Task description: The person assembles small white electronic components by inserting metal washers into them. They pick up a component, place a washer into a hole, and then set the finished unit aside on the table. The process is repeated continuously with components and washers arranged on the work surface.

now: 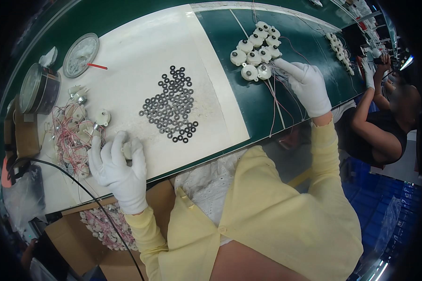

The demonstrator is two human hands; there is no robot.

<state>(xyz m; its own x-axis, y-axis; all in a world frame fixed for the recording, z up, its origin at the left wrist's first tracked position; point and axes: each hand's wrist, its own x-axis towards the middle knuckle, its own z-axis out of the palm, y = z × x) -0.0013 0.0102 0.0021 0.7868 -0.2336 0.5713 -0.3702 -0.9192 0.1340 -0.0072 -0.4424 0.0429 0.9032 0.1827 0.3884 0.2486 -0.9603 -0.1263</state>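
Observation:
My left hand, in a white glove, pinches a small white round motor between thumb and fingers. It hovers beside a tangled pile of similar motors with pink and red wires. On the green mat stands a tight cluster of white round motors with dark centres, thin wires trailing from them. My right hand, also gloved, reaches to the cluster's right edge. Its fingers are drawn together by the nearest motors and wires; what lies between them is hidden. Many small black rings are spread between my hands.
A round tin and a shallow dish with a red stick stand far left. A black cable crosses near the left. Below the table edge sits a cardboard box of wired parts. A co-worker sits right, by another motor row.

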